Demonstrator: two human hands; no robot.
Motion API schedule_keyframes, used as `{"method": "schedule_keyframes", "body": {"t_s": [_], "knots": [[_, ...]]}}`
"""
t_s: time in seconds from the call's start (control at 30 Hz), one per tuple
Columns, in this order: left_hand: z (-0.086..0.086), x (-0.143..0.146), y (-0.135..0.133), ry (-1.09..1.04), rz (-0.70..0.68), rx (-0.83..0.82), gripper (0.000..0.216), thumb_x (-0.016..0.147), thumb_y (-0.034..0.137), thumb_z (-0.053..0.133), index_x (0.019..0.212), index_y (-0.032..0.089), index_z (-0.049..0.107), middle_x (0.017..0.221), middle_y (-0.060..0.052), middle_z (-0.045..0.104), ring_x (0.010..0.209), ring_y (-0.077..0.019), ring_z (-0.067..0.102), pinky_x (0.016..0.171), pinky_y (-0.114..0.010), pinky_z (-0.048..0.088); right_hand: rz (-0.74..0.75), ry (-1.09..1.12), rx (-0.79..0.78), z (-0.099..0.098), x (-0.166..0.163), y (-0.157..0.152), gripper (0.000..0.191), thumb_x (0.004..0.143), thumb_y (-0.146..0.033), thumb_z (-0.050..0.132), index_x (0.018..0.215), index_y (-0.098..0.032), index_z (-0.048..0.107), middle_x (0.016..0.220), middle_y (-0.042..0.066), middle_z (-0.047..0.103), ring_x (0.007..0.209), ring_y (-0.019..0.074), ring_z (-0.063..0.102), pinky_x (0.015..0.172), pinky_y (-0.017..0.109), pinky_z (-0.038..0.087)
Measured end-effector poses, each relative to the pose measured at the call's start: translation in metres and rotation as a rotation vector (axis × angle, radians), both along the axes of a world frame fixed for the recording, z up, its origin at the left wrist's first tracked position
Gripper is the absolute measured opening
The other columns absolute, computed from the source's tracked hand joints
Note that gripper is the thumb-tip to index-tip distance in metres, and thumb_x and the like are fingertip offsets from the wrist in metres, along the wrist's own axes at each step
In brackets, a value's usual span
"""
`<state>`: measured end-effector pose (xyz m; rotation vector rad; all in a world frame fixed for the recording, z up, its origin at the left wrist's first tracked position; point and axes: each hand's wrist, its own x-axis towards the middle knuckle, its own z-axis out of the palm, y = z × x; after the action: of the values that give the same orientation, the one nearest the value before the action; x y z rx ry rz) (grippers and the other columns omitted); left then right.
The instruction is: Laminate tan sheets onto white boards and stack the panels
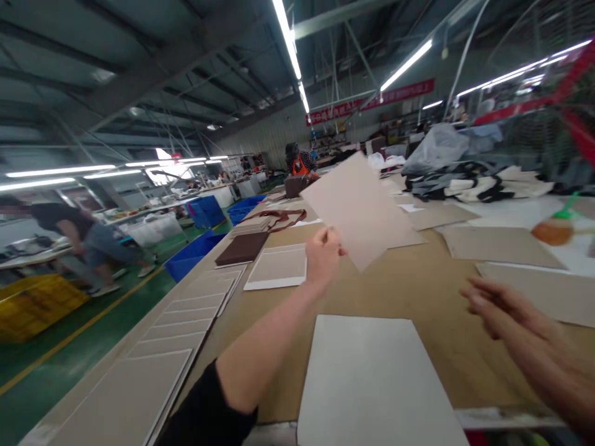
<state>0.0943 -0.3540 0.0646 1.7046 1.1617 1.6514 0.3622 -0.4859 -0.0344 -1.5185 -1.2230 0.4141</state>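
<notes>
My left hand (322,255) is raised over the long brown table (418,310) and pinches the lower corner of a beige sheet (360,207), which hangs tilted in the air. My right hand (509,313) hovers at the right, blurred, with its fingers stretched out and nothing in them. A white board (376,378) lies flat on the table just in front of me, between the two hands.
A row of overlapping beige panels (176,334) runs along the table's left edge, with a dark brown panel (242,248) and a framed beige one (277,267) beyond. Cardboard sheets (502,244) lie right. Blue bins (193,253), a yellow crate (35,303) and people stand left.
</notes>
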Motion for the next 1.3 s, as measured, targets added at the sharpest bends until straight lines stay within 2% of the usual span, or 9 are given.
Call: {"method": "schedule_keyframes", "body": {"t_s": [0.1,0.27,0.5,0.67,0.8,0.93,1.07,1.17,1.3], "knots": [[-0.019,-0.006,-0.029,-0.309,-0.052,-0.210,0.023,0.081,0.038,0.052,0.070,0.018,0.054,0.069,0.000,0.058,0.059,-0.0114,0.055,0.056,-0.025,0.054,0.054,0.094,0.031,0.019,-0.043,-0.002,0.058,0.087,-0.062,0.059,0.129,-0.022,0.062,0.112,0.011,0.069,0.091,0.0275,0.065,0.072,0.039,0.052],[-0.043,-0.004,-0.079,-0.621,-0.120,-0.422,0.025,0.069,0.037,0.068,0.074,0.016,0.056,0.075,-0.001,0.061,0.060,-0.0088,0.054,0.059,-0.024,0.058,0.134,0.133,0.138,0.022,-0.073,0.007,0.052,0.092,-0.054,0.055,0.132,-0.021,0.058,0.115,0.009,0.065,0.096,0.0234,0.062,0.075,0.035,0.051],[-0.050,0.011,-0.123,-0.754,-0.196,-0.523,0.026,0.071,0.035,0.074,0.072,0.015,0.058,0.071,-0.001,0.062,0.063,-0.0108,0.056,0.059,-0.025,0.059,0.141,0.292,0.250,0.036,-0.092,0.009,0.036,0.086,-0.047,0.065,0.109,-0.019,0.065,0.089,0.004,0.065,0.075,0.0181,0.059,0.062,0.029,0.049],[-0.052,-0.001,-0.135,-0.780,-0.308,-0.488,0.027,0.079,0.040,0.073,0.080,0.015,0.062,0.076,-0.002,0.066,0.071,-0.0156,0.065,0.065,-0.029,0.059,0.088,0.490,0.305,0.043,-0.079,0.000,0.026,0.077,-0.039,0.077,0.094,-0.020,0.070,0.075,0.000,0.062,0.061,0.0127,0.050,0.053,0.023,0.043],[-0.048,-0.032,-0.130,-0.731,-0.213,-0.345,0.038,0.086,0.049,0.066,0.113,0.022,0.065,0.106,-0.005,0.071,0.083,-0.0179,0.069,0.067,-0.029,0.058,0.164,0.622,0.218,0.034,-0.058,-0.010,0.023,0.072,-0.034,0.083,0.090,-0.024,0.073,0.080,0.001,0.066,0.061,0.0120,0.052,0.051,0.021,0.041],[-0.058,-0.062,-0.132,-0.333,-0.020,-0.345,0.045,0.087,0.044,0.070,0.128,0.027,0.066,0.130,-0.006,0.067,0.115,-0.0224,0.064,0.093,-0.031,0.054,0.194,0.622,0.080,0.021,-0.053,-0.024,0.036,0.070,-0.037,0.086,0.100,-0.025,0.072,0.074,0.000,0.064,0.058,0.0129,0.052,0.048,0.021,0.041],[-0.084,-0.086,-0.143,-0.075,0.053,-0.384,0.045,0.085,0.048,0.071,0.126,0.029,0.068,0.121,-0.004,0.072,0.109,-0.0212,0.067,0.095,-0.032,0.053,0.200,0.535,-0.012,0.009,-0.061,-0.043,0.056,0.078,-0.040,0.081,0.130,-0.031,0.063,0.075,-0.002,0.060,0.060,0.0125,0.051,0.051,0.020,0.043],[-0.098,-0.098,-0.154,-0.034,0.020,-0.487,0.048,0.082,0.049,0.074,0.123,0.026,0.070,0.110,-0.005,0.076,0.097,-0.0210,0.070,0.085,-0.030,0.056,0.164,0.436,-0.060,0.000,-0.065,-0.054,0.053,0.078,-0.045,0.079,0.128,-0.029,0.068,0.076,-0.001,0.057,0.063,0.0130,0.052,0.053,0.019,0.045],[-0.100,-0.110,-0.167,-0.010,0.000,-0.649,0.044,0.079,0.049,0.075,0.116,0.025,0.074,0.096,-0.005,0.078,0.085,-0.0201,0.071,0.075,-0.027,0.055,0.164,0.278,-0.206,-0.013,-0.069,-0.062,0.050,0.077,-0.051,0.075,0.122,-0.027,0.072,0.077,0.000,0.059,0.066,0.0154,0.056,0.055,0.021,0.049]]}}
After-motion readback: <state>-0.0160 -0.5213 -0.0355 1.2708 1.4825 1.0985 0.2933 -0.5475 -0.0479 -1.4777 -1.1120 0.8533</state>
